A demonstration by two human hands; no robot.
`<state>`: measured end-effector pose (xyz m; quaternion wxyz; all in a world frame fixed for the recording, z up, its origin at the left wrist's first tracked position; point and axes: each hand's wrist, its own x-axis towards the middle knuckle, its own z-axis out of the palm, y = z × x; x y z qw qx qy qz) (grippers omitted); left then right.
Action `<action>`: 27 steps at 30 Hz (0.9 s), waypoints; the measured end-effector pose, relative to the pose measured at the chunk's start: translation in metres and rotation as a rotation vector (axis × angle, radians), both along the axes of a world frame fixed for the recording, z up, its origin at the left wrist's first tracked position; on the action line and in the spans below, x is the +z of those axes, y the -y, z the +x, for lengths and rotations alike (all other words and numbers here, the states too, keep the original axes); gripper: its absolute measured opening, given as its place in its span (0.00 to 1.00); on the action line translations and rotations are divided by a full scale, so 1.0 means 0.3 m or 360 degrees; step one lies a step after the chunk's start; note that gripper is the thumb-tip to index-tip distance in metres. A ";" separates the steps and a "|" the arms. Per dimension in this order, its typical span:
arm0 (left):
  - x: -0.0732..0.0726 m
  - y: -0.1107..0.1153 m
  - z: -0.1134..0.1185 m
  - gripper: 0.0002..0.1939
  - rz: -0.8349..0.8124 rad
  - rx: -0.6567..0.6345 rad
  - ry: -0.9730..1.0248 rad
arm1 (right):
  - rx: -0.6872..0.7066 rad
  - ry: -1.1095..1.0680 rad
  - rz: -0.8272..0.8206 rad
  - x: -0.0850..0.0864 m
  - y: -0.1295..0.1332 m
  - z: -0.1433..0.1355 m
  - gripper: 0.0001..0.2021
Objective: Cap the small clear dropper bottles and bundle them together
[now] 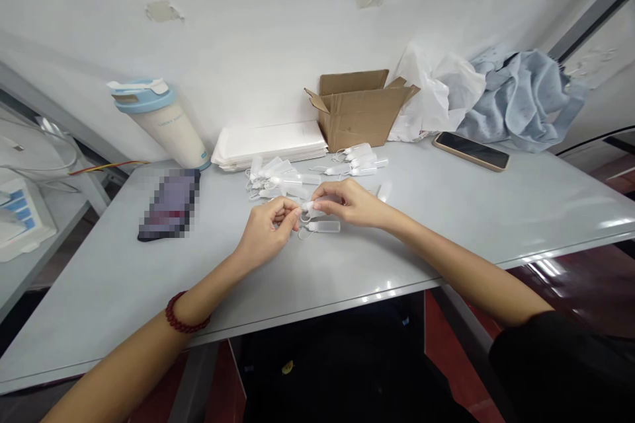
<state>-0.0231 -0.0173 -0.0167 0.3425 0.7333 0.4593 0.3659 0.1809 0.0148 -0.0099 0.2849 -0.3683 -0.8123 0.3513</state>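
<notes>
My right hand [347,203] pinches a small translucent white tube with a cord loop [308,207], partly hidden by my fingers. Close against it, my left hand [270,228] is closed, thumb and forefinger together at the cord end of the tube. Just below both hands lies another such tube [325,227] with its loop to the left. Beyond my left hand is a loose pile of these tubes [278,175]. A smaller group of tubes [364,160] lies in front of the box.
Along the wall stand a cream tumbler [171,132], stacked white sheets or envelopes [270,143], an open cardboard box [362,115], a white plastic bag [431,92] and light blue cloth [526,99]. A phone [471,151] lies at right; a pixelated dark item [171,205] lies at left.
</notes>
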 end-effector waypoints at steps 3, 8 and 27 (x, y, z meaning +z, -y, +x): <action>-0.005 -0.002 0.001 0.09 -0.0011 -0.0002 -0.0001 | 0.0000 -0.0004 0.0002 -0.002 0.001 0.000 0.11; -0.009 -0.004 0.002 0.09 -0.0041 0.0009 0.0003 | -0.0009 -0.0012 0.0048 -0.005 0.003 -0.003 0.11; -0.021 -0.045 -0.005 0.12 -0.0169 0.0228 0.0054 | -0.0494 0.0316 0.0589 -0.052 -0.144 0.104 0.09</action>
